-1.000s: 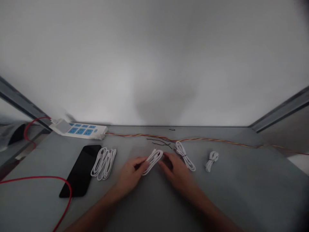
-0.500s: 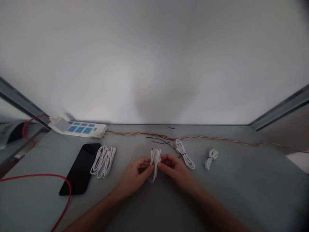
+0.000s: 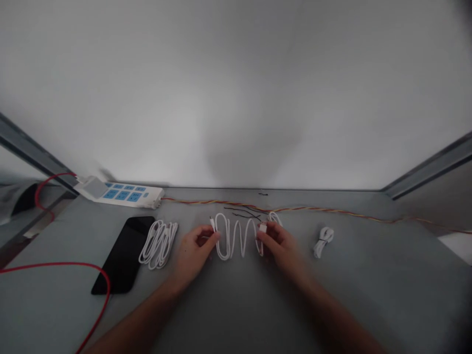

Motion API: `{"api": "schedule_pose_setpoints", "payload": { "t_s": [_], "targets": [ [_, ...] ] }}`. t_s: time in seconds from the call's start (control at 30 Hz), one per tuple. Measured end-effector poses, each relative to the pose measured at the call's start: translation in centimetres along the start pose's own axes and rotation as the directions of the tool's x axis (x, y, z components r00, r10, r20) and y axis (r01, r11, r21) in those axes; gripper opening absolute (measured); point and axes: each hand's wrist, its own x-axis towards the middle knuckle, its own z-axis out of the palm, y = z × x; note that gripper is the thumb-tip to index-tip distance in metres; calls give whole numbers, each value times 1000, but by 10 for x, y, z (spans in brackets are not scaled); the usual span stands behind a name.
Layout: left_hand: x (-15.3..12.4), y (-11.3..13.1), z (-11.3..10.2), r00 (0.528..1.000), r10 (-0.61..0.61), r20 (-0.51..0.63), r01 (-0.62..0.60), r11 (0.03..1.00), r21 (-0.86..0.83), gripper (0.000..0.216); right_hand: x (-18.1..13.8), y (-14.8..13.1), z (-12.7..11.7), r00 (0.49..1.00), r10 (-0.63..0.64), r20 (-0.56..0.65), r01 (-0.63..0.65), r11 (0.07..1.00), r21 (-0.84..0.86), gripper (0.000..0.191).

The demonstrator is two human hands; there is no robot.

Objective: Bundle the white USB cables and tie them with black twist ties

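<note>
A white cable [image 3: 236, 238] hangs in wavy loops between my two hands above the grey table [image 3: 236, 305]. My left hand [image 3: 193, 250] pinches one end of it, and my right hand [image 3: 282, 246] pinches the other end with its white plug. Just behind my right hand lies another bundled white cable [image 3: 275, 217], partly hidden. A loose white cable bundle [image 3: 158, 243] rests left of my left hand. A small tied white cable [image 3: 323, 241] lies to the right.
A black phone [image 3: 125, 253] lies flat at the left beside a red wire [image 3: 73, 268]. A white and blue power strip [image 3: 120, 192] sits at the back left. A twisted red-yellow wire [image 3: 332, 211] runs along the back wall, with thin black ties [image 3: 243, 212] near it.
The bundled cable held upright between my hands has been pulled apart into wavy loops. My left hand moved left and my right hand moved right.
</note>
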Motion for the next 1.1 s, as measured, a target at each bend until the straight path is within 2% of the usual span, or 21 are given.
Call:
{"api": "schedule_pose_setpoints", "payload": {
  "t_s": [0.1,0.2,0.3,0.4,0.47,0.53,0.67,0.83,1.0,1.1],
  "targets": [
    [2,0,-2,996,46,-78,-42,998,56,30,2,-8,-7,997,9,-76,-7,1000,22,46],
    [4,-1,-6,989,72,-131,-65,996,62,29,5,-15,-17,973,-19,-229,30,998,47,44],
    [6,0,-9,983,27,-181,-34,999,-35,34,6,-18,-28,930,-71,-359,97,994,54,38],
    [7,4,-11,975,-74,-210,35,982,-186,37,7,-18,-34,907,-147,-395,172,985,29,30],
    [6,6,-12,975,-107,-193,56,966,-253,37,7,-18,-35,915,-174,-364,188,982,2,28],
    [6,6,-12,983,-85,-164,39,964,-264,38,7,-16,-32,939,-187,-289,182,982,-43,29],
    [6,1,-12,985,74,-156,-96,985,-141,32,5,-13,-27,967,-231,-106,213,964,-162,37],
    [3,-3,-14,973,208,-98,-206,978,33,31,3,-16,-26,944,-325,53,324,888,-325,28],
    [0,-2,-16,903,429,5,-421,883,206,23,1,-13,-24,912,-346,220,408,817,-407,21],
    [1,-1,-16,885,462,57,-462,858,223,23,0,-11,-21,891,-370,262,452,775,-442,17]
  ]
}}
